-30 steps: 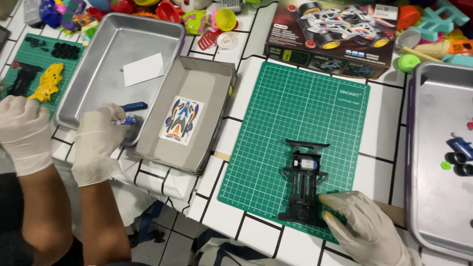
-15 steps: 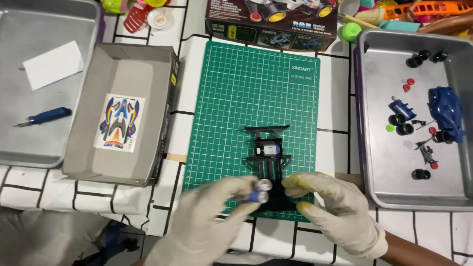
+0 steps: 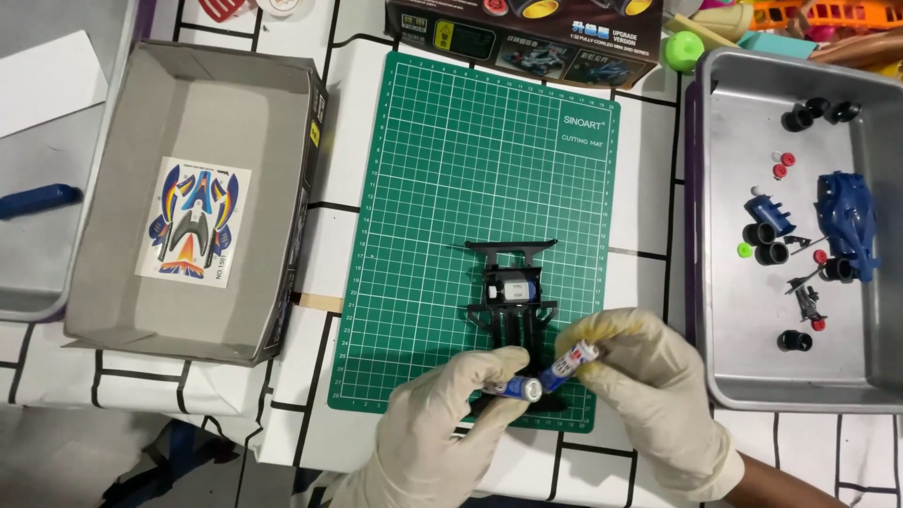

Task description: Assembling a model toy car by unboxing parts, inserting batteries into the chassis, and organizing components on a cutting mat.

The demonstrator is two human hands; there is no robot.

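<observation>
Down on the head view, both gloved hands meet over the near edge of the green cutting mat. The left hand pinches one small blue battery between thumb and fingertips, its silver end facing the other hand. The right hand holds a second battery the same way, tilted, its tip almost touching the first. Both sit just above the rear of the black car chassis lying flat on the mat.

Such cells look small, hard and smooth, likely a bit slick under gloves, so a pinch across the middle of the barrel seems the sound grip. The chassis looks light, thin plastic that would skid if nudged.

To the left lies an open grey box lid with a sticker sheet in it, well apart. To the right, a metal tray holds black wheels and a blue car body. Nothing blocks the chassis except the hands themselves, which cover its near end.
</observation>
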